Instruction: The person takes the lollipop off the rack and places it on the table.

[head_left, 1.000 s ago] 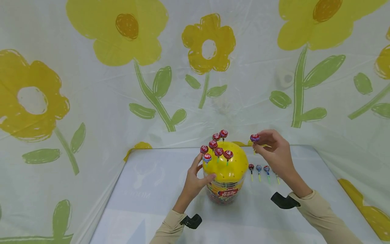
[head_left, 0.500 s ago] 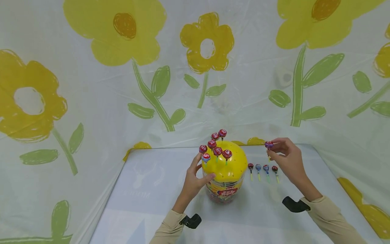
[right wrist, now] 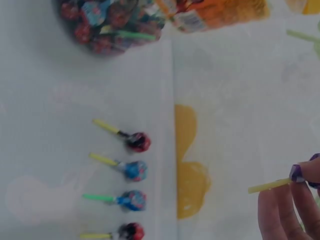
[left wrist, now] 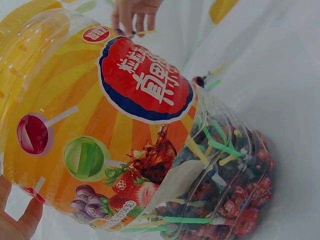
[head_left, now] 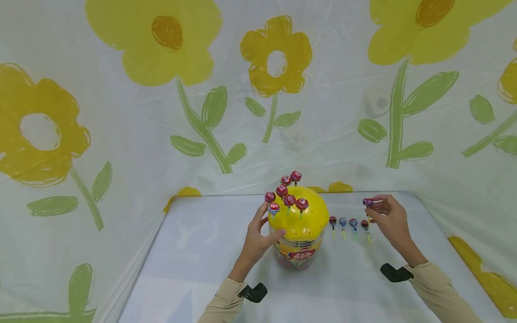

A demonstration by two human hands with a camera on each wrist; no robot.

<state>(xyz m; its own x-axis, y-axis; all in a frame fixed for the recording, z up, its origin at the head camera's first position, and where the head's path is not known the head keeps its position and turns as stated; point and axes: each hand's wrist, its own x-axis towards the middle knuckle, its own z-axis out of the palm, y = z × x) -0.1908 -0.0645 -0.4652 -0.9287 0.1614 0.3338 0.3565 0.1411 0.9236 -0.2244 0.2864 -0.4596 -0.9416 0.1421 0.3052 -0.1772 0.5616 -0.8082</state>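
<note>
A clear candy jar (head_left: 300, 257) with a yellow lid (head_left: 313, 213) stands on the table, full of lollipops. Several lollipops (head_left: 289, 200) stick upright out of holes in the lid's left half. My left hand (head_left: 258, 235) grips the jar at the lid's left side, thumb on the front. Between thumb and fingers of my right hand (head_left: 391, 222) is a lollipop (head_left: 368, 202) with a purple wrapper; its yellow stick (right wrist: 269, 186) points down. That hand is raised right of the jar, over a row of several lollipops (head_left: 343, 222) lying on the table.
The white table (head_left: 194, 255) ends at its back edge right behind the jar and the row. A flower-printed curtain (head_left: 331, 112) hangs behind it. Wrapped lollipops (left wrist: 245, 200) show through the lower jar wall in the left wrist view.
My right hand has moved right and down with the purple lollipop, from beside the lid to above the right end of the row. The left hand and jar have stayed put.
</note>
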